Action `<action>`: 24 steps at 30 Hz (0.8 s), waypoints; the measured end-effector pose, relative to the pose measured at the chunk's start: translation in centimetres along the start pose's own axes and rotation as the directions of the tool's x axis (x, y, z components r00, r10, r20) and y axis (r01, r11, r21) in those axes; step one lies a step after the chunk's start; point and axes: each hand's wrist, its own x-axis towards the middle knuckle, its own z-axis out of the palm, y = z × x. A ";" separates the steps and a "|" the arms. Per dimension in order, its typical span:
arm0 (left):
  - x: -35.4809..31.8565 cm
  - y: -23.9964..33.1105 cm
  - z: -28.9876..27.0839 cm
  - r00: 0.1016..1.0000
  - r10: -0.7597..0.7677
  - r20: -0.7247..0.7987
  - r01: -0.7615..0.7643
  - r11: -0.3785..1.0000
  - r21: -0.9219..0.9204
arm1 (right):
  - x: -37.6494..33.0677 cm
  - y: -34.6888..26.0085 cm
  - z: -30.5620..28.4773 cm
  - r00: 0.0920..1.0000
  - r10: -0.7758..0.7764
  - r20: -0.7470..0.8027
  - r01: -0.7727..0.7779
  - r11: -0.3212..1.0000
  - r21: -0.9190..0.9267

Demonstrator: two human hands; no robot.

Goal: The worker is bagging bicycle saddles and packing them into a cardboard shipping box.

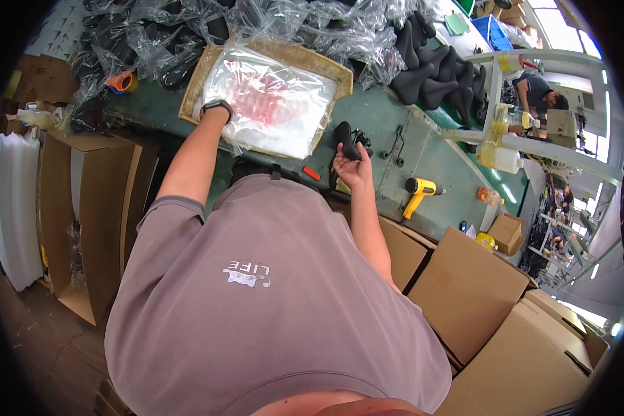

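Grips black saddle (349, 141) right of centre in right hand (353, 169), likely for support; cannot tell hidden left hand's grip at plastic bags (277, 100).

Right hand (354, 168) grips a black saddle (347, 141) over the green counter (376, 111). Left wrist (210, 119) at clear plastic bags (284, 97) in a worn tray (338, 78); left hand obscured. Yellow heat gun (421, 191) lies rightward.

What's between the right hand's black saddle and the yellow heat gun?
In the head view, small black parts lie on the bench between saddle and heat gun.
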 end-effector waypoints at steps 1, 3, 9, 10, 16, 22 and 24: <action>0.2 -0.9 0.8 0.998 -0.035 -0.049 0.032 0.998 -0.055 | -0.1 0.5 1.2 0.984 -0.038 -0.174 0.033 0.999 -0.033; 0.7 -2.6 2.1 0.985 -0.103 -0.139 0.080 0.984 -0.158 | -0.9 1.2 2.9 0.921 -0.090 -0.380 0.064 0.995 -0.081; -2.3 -3.7 0.2 0.980 -0.006 -0.200 -0.192 0.259 -0.947 | -4.3 0.0 -4.6 0.961 -0.044 -0.272 0.008 0.991 -0.133; -4.0 -3.4 -0.6 0.979 -0.001 -0.202 -0.194 0.269 -0.943 | -4.9 0.5 -4.8 0.948 -0.104 -0.301 0.027 0.968 -0.251; -1.7 -3.6 2.9 0.989 -0.106 -0.106 -0.089 0.151 -0.985 | -10.0 6.5 1.5 0.969 -0.247 0.026 0.237 0.889 -0.392; 1.6 -0.4 0.6 0.995 0.044 -0.087 -0.091 0.085 -0.992 | -8.3 7.1 7.0 0.967 -0.168 0.192 0.243 0.832 -0.498; 0.5 0.5 0.6 0.968 -0.047 -0.245 -0.240 0.090 -0.967 | -8.3 6.8 9.9 0.964 -0.180 0.196 0.259 0.809 -0.527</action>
